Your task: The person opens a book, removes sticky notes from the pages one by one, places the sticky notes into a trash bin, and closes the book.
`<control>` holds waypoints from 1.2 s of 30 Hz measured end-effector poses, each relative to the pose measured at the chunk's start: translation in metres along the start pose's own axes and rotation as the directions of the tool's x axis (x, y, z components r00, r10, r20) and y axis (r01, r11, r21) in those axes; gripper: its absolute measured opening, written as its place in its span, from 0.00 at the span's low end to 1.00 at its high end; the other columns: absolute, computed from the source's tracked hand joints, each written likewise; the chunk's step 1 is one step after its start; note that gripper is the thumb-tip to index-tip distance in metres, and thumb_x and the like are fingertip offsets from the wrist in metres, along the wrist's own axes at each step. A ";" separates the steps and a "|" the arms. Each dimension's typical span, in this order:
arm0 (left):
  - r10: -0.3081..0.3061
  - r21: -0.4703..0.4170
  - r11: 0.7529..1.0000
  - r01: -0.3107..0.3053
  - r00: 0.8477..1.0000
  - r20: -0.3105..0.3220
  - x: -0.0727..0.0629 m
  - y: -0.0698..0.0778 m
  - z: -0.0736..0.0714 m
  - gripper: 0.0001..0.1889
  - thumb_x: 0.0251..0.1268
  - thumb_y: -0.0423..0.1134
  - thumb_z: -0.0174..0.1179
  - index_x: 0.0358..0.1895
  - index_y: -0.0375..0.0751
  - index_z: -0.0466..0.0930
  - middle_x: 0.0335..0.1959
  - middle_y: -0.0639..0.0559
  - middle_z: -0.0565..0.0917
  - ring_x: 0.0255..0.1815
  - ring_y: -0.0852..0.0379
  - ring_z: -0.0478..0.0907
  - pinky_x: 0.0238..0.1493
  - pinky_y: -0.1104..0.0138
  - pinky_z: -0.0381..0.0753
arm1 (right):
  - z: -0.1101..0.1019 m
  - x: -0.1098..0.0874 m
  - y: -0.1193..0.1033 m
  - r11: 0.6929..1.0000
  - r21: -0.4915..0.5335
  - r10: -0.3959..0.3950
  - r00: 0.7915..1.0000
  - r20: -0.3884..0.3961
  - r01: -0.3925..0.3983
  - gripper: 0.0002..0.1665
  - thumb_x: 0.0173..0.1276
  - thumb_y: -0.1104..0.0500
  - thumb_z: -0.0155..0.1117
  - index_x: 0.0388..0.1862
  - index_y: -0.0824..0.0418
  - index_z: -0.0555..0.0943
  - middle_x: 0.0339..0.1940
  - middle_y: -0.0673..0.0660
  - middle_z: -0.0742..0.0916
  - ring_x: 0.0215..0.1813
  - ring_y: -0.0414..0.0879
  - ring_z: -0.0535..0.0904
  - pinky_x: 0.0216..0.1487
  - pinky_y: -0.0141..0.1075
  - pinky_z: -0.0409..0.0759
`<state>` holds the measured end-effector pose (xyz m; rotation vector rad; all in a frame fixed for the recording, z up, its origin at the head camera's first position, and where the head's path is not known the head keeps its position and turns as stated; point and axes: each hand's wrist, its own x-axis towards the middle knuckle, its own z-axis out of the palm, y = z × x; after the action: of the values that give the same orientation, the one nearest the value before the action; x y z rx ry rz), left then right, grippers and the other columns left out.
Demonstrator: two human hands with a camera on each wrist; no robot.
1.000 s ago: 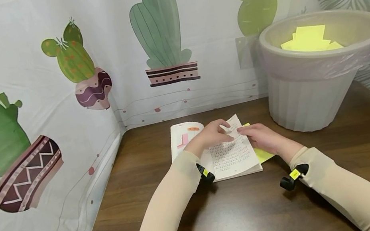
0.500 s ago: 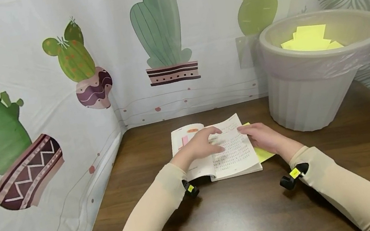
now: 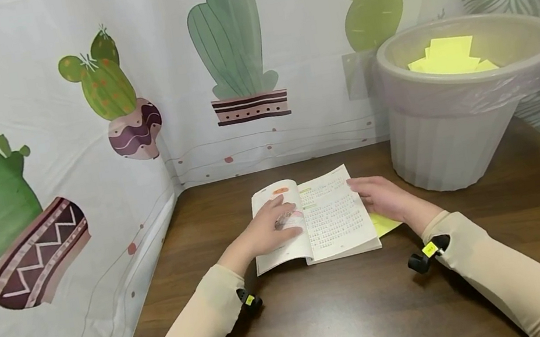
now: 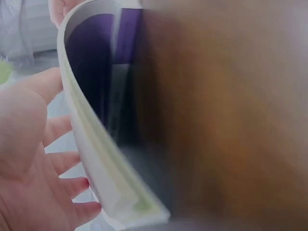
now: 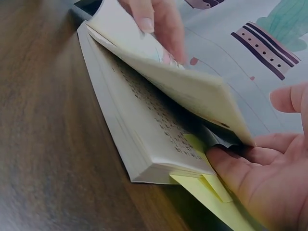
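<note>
An open paperback book (image 3: 334, 223) lies on the table, with printed text on its right page and a coloured picture on its left page. My left hand (image 3: 270, 226) spreads its fingers over the left page; the left wrist view shows it against the curved leaf block. At the book's right edge is my right hand (image 3: 383, 196), fingers extended. In the right wrist view, one of its fingers (image 5: 231, 166) reaches under a raised bundle of pages, beside yellow sticky notes (image 5: 207, 192) jutting out from the book. Part of the yellow paper is hidden under the pages.
A large grey bin (image 3: 451, 140) with a clear liner stands at the back right, with several yellow slips (image 3: 450, 54) inside. A cactus-print cloth (image 3: 168, 61) hangs behind and left of the brown wooden table (image 3: 335, 311).
My left hand has moved left from the right page onto the left page, and the visible right page now shows different text. My right hand has stayed at the right edge.
</note>
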<state>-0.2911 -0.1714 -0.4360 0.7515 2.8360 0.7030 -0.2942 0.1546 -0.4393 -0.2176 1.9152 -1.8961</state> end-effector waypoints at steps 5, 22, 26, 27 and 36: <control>-0.011 -0.081 0.997 0.010 1.000 -0.003 -0.013 -0.011 0.003 0.38 0.68 0.59 0.65 0.78 0.56 0.66 0.84 0.43 0.55 0.86 0.45 0.49 0.81 0.47 0.57 | -0.003 -0.001 0.000 1.000 0.017 -0.008 1.000 -0.015 0.008 0.38 0.85 0.54 0.44 0.85 0.66 0.47 0.81 0.69 0.65 0.80 0.64 0.65 0.68 0.42 0.78; -0.043 -0.198 0.978 0.069 0.990 0.133 -0.038 -0.014 -0.017 0.44 0.63 0.53 0.72 0.80 0.51 0.62 0.86 0.46 0.48 0.87 0.48 0.45 0.83 0.49 0.54 | -0.011 -0.008 -0.014 0.998 0.053 0.029 1.000 -0.007 -0.029 0.41 0.84 0.55 0.47 0.86 0.62 0.43 0.84 0.68 0.59 0.78 0.67 0.66 0.66 0.45 0.80; -0.062 -0.195 0.976 0.093 0.986 0.156 -0.041 -0.016 -0.019 0.44 0.62 0.52 0.72 0.80 0.51 0.62 0.86 0.47 0.49 0.87 0.47 0.45 0.83 0.49 0.53 | -0.013 -0.010 -0.017 0.997 0.072 0.025 1.000 0.006 -0.025 0.40 0.84 0.55 0.45 0.86 0.63 0.42 0.85 0.67 0.55 0.79 0.67 0.66 0.67 0.47 0.79; -0.064 -0.197 0.976 0.095 0.985 0.161 -0.041 -0.016 -0.019 0.44 0.62 0.52 0.73 0.80 0.52 0.62 0.86 0.47 0.50 0.87 0.47 0.46 0.83 0.49 0.53 | -0.013 -0.010 -0.018 0.997 0.077 0.022 1.000 0.007 -0.022 0.40 0.85 0.55 0.44 0.86 0.63 0.42 0.85 0.67 0.55 0.78 0.67 0.66 0.67 0.47 0.79; -0.051 -0.194 0.977 0.084 0.985 0.166 -0.044 -0.015 -0.023 0.44 0.62 0.53 0.72 0.80 0.53 0.63 0.85 0.44 0.55 0.85 0.44 0.52 0.81 0.46 0.57 | -0.011 -0.008 -0.020 0.991 0.130 0.009 0.998 0.054 -0.016 0.42 0.85 0.54 0.44 0.86 0.63 0.39 0.85 0.68 0.56 0.80 0.67 0.62 0.61 0.41 0.84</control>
<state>-0.2651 -0.2138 -0.4228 0.6445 2.5849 0.8604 -0.2952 0.1665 -0.4186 -0.2128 1.7464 -1.9781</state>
